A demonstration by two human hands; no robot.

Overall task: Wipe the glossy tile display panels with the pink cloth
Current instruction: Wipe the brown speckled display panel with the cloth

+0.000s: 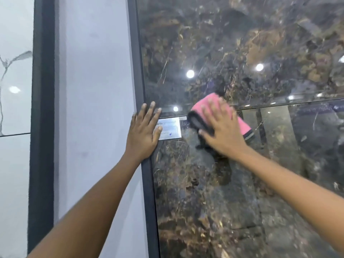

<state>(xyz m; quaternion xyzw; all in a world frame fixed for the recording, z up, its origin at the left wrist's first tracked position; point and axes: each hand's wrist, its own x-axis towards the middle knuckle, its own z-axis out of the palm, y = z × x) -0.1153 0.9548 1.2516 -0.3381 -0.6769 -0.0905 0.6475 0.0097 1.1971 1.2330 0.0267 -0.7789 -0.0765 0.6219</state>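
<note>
- Two hands on dark marbled glossy panel [242, 183], both flat.
- Right hand [222, 131] spread, fingers straight, pressed pink cloth [219, 110] against panel across the seam [297, 104] between upper and lower tile.
- Left hand [144, 132] spread flat, palm on black frame edge [148, 183], fingertips over the seam, thumb touching white label [172, 128].
- Cloth folded, dark underside showing at left end.
- Risks, judged: bare left palm likely to leave fresh smudges on gloss; cloth swept left could catch label corner and lift it; cloth could slip from under flat hand, not gripped.
- Lower panel probably still unwiped.
</note>
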